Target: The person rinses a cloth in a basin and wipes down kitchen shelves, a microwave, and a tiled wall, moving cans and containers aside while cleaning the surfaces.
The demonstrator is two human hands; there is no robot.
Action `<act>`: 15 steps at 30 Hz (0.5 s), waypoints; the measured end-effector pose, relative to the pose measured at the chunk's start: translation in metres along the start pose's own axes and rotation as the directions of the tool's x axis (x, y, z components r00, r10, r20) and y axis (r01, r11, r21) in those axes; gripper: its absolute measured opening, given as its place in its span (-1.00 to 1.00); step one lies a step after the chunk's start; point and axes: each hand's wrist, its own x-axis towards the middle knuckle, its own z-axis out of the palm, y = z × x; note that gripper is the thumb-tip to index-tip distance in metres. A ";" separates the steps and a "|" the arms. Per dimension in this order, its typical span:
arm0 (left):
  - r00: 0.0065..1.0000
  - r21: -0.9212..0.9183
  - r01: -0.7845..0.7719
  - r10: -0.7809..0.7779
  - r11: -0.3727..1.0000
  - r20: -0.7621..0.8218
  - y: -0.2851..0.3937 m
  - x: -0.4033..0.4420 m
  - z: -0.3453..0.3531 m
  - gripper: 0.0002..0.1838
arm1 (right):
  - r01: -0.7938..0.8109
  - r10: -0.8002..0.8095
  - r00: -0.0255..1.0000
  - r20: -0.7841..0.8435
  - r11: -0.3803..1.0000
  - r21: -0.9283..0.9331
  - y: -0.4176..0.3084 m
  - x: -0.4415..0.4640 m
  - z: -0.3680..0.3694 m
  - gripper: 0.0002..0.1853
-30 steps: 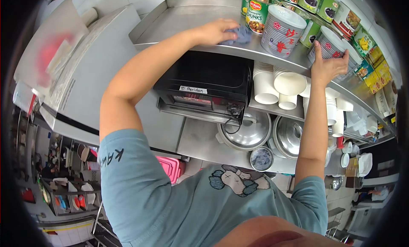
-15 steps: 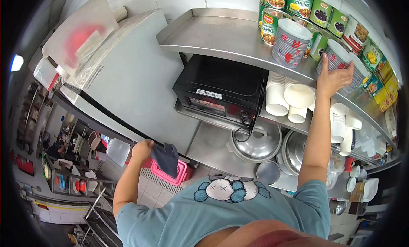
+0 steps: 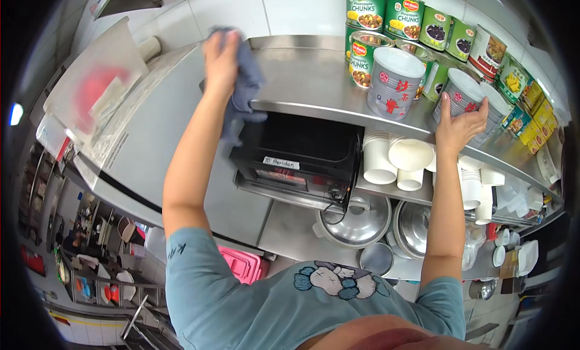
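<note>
My left hand (image 3: 220,63) is raised at the left end of the metal shelf, closed around a blue-grey cloth (image 3: 246,72) that hangs down past the shelf's corner. Both are blurred by motion. On the right, my right hand (image 3: 462,126) grips a grey tin can (image 3: 462,95) with red characters and a pale lid, thumb on one side and fingers on the other. This can stands on the shelf. A matching grey can (image 3: 394,84) is to its left, and another grey can (image 3: 494,111) is just right of it.
Green pineapple cans (image 3: 365,57) and several other tins line the wall. Below the metal shelf (image 3: 302,66) are a black oven (image 3: 296,150), white paper cups (image 3: 379,160) and lidded metal pots (image 3: 359,220). A grey fridge (image 3: 199,187) stands left, a pink basket (image 3: 241,265) low down.
My left hand has swung up from beside the fridge, low on the left, to the shelf's left end, carrying the cloth. My right hand stays at the grey can. The view has shifted slightly.
</note>
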 end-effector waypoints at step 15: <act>0.153 0.157 -0.987 -0.084 0.032 0.985 -0.119 0.074 0.206 -0.33 | -0.039 0.041 0.997 0.071 0.999 -0.033 -0.006 -0.001 0.006 0.07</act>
